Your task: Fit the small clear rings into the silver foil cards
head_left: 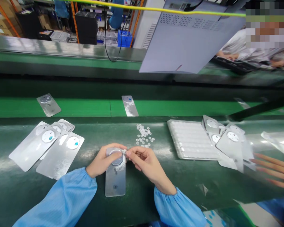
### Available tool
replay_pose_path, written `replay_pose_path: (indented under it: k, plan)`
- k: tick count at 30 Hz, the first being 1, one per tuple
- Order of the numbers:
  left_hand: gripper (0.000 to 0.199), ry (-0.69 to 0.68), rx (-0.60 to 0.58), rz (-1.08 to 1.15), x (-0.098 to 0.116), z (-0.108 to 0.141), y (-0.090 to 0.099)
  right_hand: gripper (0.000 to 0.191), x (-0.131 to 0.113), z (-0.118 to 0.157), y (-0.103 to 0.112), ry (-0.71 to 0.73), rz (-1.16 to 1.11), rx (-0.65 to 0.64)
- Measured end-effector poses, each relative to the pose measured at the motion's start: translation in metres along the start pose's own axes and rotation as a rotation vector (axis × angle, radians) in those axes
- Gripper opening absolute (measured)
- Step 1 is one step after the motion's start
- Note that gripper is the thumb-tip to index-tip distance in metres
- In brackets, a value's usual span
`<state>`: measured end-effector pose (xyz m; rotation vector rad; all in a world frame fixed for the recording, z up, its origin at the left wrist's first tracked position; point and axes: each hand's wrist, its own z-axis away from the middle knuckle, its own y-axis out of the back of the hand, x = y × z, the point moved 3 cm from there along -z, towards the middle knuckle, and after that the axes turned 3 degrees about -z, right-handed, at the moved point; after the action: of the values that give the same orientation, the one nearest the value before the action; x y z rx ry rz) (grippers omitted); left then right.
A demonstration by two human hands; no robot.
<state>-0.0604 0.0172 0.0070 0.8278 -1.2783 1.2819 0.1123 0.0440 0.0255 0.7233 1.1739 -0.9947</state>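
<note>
A flat grey plate with a rounded disc near its top stands out in front of me. My left hand grips its upper part, thumb across the disc. At the plate's top right corner, my right hand pinches something small and whitish, too small to make out. Small clear round pieces lie scattered just beyond my right hand. Larger plates with discs and blue marks overlap at the left.
Stacked white trays and a pile of plates lie at the right. Another person's hand reaches in there, blurred. Two plates rest on the green belt beyond. A grey panel hangs above.
</note>
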Motion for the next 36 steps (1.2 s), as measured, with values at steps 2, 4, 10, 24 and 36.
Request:
replay_pose_path:
  k: [2,4,10,24,36]
  plan:
    - [0.026,-0.013,0.009,0.05,0.0,0.0,0.0,0.039,-0.001,0.002,-0.002,0.054,0.073,0.026]
    - [0.032,-0.013,-0.003,0.109,-0.001,0.0,0.001,0.037,0.0,0.004,-0.006,0.089,0.143,0.04]
    - [0.046,0.004,0.016,0.168,-0.004,-0.001,0.001,0.039,0.006,0.004,-0.012,0.078,0.219,0.049]
    - [0.051,0.036,0.048,0.172,-0.005,-0.001,0.001,0.039,0.008,0.0,-0.017,0.074,0.192,0.045]
    - [0.077,0.034,0.11,0.339,-0.013,0.0,0.002,0.048,0.014,-0.018,-0.001,-0.006,0.108,0.027]
